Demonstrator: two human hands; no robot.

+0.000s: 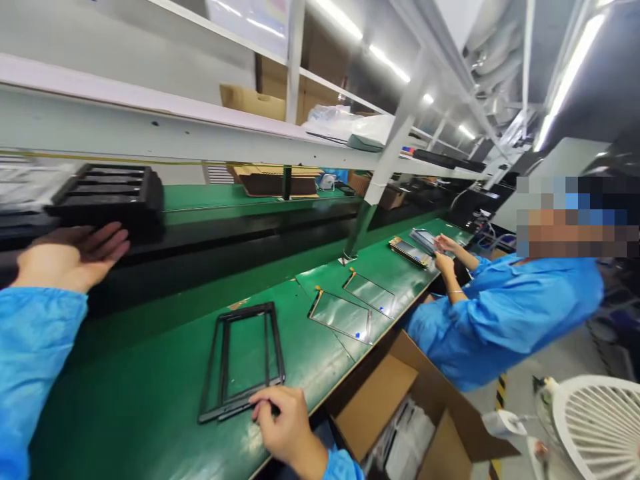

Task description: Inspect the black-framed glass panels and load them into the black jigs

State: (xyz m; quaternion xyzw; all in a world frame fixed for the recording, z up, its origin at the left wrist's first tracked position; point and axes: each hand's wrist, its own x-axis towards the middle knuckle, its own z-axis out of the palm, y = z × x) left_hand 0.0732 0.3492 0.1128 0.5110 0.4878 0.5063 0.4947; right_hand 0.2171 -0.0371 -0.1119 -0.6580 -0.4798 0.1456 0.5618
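Observation:
My left hand (77, 257) reaches palm up with its fingers apart, just under and in front of a black slotted tray (113, 190) at the left; whether it touches the tray I cannot tell. On the green bench top lie black rectangular frames (277, 347), open in the middle and overlapping one another. At their near right corner my right hand (285, 420) has its fingers curled on the edge of the lower bar. Further right, two thin clear panels with dark borders, a nearer panel (343, 317) and a farther panel (370, 293), lie flat on the bench.
A co-worker in a blue smock (505, 320) sits at the right, hands on a panel (423, 240). An open cardboard box (380, 407) holding wrapped items stands below the bench edge. A white fan (600, 427) is at lower right. A metal post (370, 200) rises from the bench.

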